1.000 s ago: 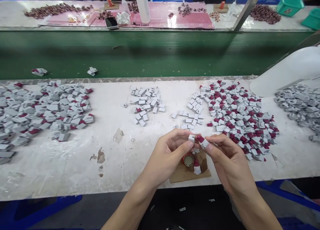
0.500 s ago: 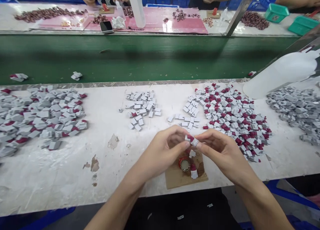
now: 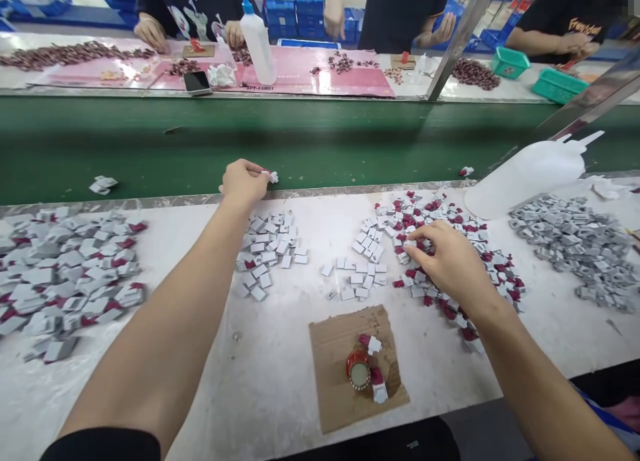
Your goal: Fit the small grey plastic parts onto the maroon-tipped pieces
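My left hand (image 3: 245,183) reaches over the near edge of the green belt (image 3: 200,141), its fingers closed on a small grey-and-maroon plastic piece (image 3: 273,177). At the left side of a heap of grey-and-maroon plastic pieces (image 3: 503,281), my right hand (image 3: 447,261) pinches a small light-grey piece (image 3: 411,243); its fingertips partly cover it. A cardboard square (image 3: 330,381) lies in front of me. On it are a red bottle cap (image 3: 359,373) and two grey-and-maroon pieces (image 3: 380,389).
Light-grey blocks (image 3: 270,244) are grouped mid-table, with more blocks (image 3: 363,274) beside the heap. Larger pieces (image 3: 65,267) pile up at left, grey parts (image 3: 575,247) at right. A white bottle (image 3: 525,177) leans by the belt. Several co-workers sit across it.
My hands have parted from above the cardboard. The left has carried a piece forward and left to the belt; the right has moved to the heap. The view has shifted.
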Tool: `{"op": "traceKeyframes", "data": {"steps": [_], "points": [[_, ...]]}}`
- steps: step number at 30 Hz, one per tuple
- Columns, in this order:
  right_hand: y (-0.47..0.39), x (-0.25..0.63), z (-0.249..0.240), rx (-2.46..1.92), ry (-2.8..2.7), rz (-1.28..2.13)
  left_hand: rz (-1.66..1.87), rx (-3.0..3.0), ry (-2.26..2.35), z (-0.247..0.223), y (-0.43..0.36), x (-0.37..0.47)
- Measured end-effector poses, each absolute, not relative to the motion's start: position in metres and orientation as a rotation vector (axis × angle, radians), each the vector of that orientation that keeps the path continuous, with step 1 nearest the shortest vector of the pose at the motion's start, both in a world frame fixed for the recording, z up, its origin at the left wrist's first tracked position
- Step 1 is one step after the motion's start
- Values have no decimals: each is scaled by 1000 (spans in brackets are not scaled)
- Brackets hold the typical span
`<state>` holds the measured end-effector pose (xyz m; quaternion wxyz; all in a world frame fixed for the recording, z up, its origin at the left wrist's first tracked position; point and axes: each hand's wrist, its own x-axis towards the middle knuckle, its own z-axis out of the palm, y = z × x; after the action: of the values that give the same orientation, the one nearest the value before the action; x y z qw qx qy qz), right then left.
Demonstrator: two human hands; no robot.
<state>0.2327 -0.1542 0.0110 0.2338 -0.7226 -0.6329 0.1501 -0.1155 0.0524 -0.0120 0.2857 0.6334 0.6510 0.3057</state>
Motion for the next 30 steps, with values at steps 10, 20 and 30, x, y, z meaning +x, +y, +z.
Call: {"op": "traceKeyframes", "data": {"steps": [10,20,30], "points": [[-197,199,29,-1269,-887,1277,949,1731,1853,34,-40,-82],[-246,167,23,-1209,-1140,1094,856,1159,921,36,-215,-26],[-276,168,15,-1321,-1167,1262,816,1072,974,17,-248,-33]]}}
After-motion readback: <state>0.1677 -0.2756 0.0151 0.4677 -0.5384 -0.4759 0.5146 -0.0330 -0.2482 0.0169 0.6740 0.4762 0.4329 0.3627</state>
